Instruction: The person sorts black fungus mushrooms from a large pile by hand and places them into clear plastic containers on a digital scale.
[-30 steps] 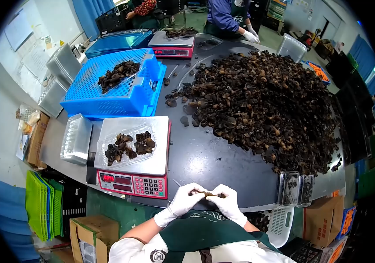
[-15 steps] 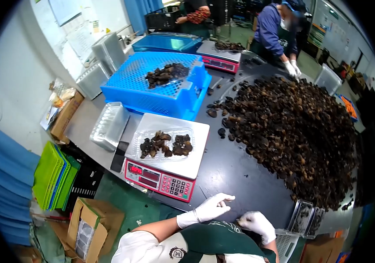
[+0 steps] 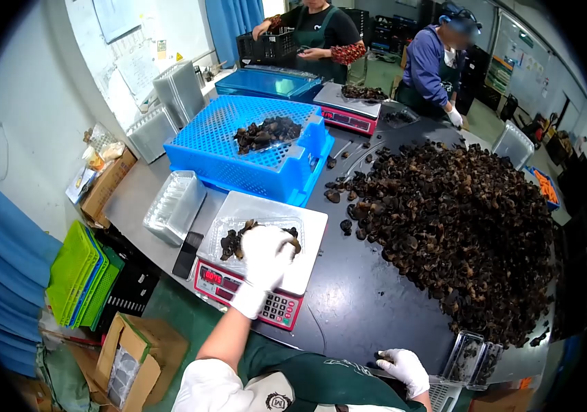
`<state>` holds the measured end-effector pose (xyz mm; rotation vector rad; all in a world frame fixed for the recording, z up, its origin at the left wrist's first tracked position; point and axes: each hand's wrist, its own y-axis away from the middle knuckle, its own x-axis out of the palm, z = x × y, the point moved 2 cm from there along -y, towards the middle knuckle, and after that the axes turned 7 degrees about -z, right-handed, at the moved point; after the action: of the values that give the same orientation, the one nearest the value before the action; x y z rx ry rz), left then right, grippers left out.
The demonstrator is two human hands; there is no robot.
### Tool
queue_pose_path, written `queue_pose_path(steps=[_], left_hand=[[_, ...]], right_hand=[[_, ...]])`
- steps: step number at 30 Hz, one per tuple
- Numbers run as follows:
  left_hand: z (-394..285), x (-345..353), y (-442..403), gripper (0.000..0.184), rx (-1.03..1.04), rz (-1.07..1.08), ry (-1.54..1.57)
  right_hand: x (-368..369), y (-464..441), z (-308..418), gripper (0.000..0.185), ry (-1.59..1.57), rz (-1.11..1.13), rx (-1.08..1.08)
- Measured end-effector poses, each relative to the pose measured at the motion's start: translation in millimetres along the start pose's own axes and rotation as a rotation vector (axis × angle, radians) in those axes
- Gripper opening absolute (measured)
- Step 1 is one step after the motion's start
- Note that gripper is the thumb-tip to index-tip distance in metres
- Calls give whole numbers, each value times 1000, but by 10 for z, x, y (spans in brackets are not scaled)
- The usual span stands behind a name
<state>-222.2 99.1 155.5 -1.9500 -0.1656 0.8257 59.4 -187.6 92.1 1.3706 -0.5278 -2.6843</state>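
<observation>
My left hand (image 3: 266, 257), in a white glove, is over the clear plastic tray (image 3: 219, 225) on the scale. Its fingers curl down onto dark wood ear mushrooms (image 3: 230, 245), and a brownish piece shows beside the fingertips. The hand hides part of the tray's contents. The scale (image 3: 310, 264) has a silver plate and a red front with a lit display and keypad. My right hand (image 3: 407, 369), also gloved, is at the near table edge with its fingers curled. A small dark spot shows at its fingertips, too small to name.
A large mushroom heap (image 3: 458, 233) covers the table's right side. An upturned blue crate (image 3: 197, 141) carries another filled tray. Stacked clear trays (image 3: 175, 206) stand left of the scale. Clear containers (image 3: 464, 357) sit near my right hand. Two co-workers (image 3: 425, 69) stand across the table.
My left hand has moved from the table edge up and left onto the mushrooms in the tray. My right hand stays near the edge. A co-worker at the back has come further into view.
</observation>
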Motion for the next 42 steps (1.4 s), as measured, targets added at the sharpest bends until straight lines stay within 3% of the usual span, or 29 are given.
queue_pose_path(steps=[2, 5, 7, 11, 15, 17, 19, 22, 25, 28, 42], left_hand=[[550, 30, 103, 17, -140, -2, -260], [1113, 59, 275, 17, -271, 262, -323], [1196, 82, 314, 9, -326, 315, -3], [1376, 24, 400, 15, -433, 431, 145], [1415, -12, 300, 17, -595, 397, 241], [1371, 35, 248, 22, -720, 252, 191], [1273, 38, 119, 31, -490, 424, -44], [1287, 124, 100, 29, -372, 508, -174], [1305, 153, 89, 22, -332, 423, -136], [1369, 212, 147, 5, -217, 521, -205], [1343, 406, 109, 13, -255, 620, -466]], right_hand=[[25, 4, -2, 40, -19, 20, 9], [121, -4, -95, 42, -29, 56, 25], [129, -5, -110, 43, 6, 53, 24], [88, -51, -81, 44, 18, 94, 60], [137, -141, -143, 43, 24, 78, 36], [150, -189, -142, 42, 38, 67, 36], [155, -251, -147, 40, 54, 52, 32], [221, -297, -203, 36, 82, 63, 74], [221, -294, -199, 33, 65, 38, 93], [237, -285, -200, 31, 52, -4, 85], [336, -302, -224, 30, 95, -139, 37]])
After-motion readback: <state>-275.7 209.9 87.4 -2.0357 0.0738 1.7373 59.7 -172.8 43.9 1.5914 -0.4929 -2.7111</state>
